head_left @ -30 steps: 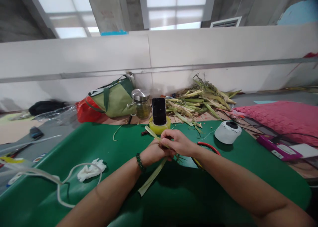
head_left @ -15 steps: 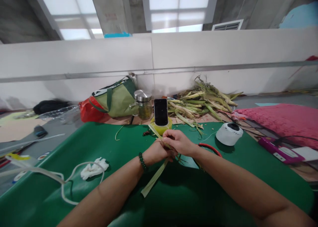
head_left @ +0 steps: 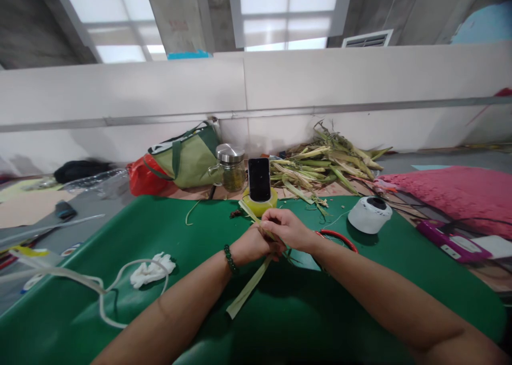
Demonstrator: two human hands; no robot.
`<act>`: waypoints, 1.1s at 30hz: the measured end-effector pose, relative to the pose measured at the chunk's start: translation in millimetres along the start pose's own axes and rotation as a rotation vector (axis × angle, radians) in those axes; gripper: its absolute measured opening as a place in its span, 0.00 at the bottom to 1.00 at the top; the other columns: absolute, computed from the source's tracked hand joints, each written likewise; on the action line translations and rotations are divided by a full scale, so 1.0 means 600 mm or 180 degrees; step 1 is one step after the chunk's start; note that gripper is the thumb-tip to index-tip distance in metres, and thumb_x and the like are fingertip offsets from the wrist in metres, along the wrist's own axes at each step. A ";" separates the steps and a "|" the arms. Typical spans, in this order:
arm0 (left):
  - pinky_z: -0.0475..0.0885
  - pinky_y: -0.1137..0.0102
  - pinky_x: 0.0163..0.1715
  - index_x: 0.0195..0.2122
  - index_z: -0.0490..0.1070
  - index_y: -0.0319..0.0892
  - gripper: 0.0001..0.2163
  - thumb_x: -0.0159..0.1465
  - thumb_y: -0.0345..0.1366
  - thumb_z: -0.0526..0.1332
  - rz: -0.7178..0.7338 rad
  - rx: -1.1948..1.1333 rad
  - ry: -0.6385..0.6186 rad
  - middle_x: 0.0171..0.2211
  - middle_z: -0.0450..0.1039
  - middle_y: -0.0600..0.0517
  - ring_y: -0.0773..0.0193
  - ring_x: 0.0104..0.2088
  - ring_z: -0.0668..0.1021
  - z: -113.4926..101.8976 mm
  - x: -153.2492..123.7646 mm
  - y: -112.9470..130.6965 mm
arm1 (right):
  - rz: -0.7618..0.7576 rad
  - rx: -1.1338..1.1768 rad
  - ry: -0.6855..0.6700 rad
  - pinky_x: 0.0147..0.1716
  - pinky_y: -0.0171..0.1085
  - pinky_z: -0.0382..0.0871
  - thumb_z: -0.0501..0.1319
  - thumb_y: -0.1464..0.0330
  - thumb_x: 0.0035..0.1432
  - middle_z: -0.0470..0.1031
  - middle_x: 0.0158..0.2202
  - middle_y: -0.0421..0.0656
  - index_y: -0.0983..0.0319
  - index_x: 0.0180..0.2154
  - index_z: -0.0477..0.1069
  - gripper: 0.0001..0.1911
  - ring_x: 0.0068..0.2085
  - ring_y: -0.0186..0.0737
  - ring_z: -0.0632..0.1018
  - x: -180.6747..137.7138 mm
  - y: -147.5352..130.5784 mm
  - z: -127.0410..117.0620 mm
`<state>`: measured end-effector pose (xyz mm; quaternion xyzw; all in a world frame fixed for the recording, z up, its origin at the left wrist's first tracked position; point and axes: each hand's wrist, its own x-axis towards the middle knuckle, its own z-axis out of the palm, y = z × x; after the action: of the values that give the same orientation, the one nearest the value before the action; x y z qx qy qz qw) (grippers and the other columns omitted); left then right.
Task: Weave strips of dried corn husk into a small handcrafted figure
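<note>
Both my hands meet over the middle of the green mat [head_left: 128, 232]. My left hand [head_left: 252, 244], with a dark bead bracelet on its wrist, is closed round a long pale green leaf strip [head_left: 248, 286]. My right hand [head_left: 288, 228] lies partly over the left one and pinches the same strip near its upper end. The strip's lower end trails toward me on the mat; its top pokes out toward a black phone [head_left: 259, 179] standing upright in a yellow holder [head_left: 259, 205].
A pile of green leaves [head_left: 324, 165] lies at the back by the wall. A lidded glass jar [head_left: 229, 168] and a green bag [head_left: 184, 157] stand behind the phone. Right: a white round device [head_left: 368, 214], red-handled scissors [head_left: 340, 237], pink cloth [head_left: 452, 190]. Left: white cord and tissue [head_left: 150, 272].
My hands stay joined on the strip with only small finger shifts. The camera has tilted slightly, so the whole scene sits a little lower and to the right than one second ago.
</note>
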<state>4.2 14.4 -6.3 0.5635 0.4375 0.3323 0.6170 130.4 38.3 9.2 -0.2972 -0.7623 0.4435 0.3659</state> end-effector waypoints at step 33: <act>0.71 0.72 0.33 0.25 0.78 0.40 0.05 0.54 0.31 0.62 0.1033 0.2214 0.0641 0.28 0.79 0.49 0.62 0.31 0.78 -0.041 -0.024 0.043 | -0.0103 -0.1570 -0.0629 0.24 0.30 0.57 0.57 0.64 0.57 0.66 0.21 0.38 0.65 0.25 0.69 0.13 0.24 0.31 0.65 -0.002 -0.018 -0.094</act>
<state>-22.1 14.9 21.8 0.7653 0.4875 0.3110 0.2828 175.9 58.8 37.5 -0.3205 -0.8840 0.2653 0.2132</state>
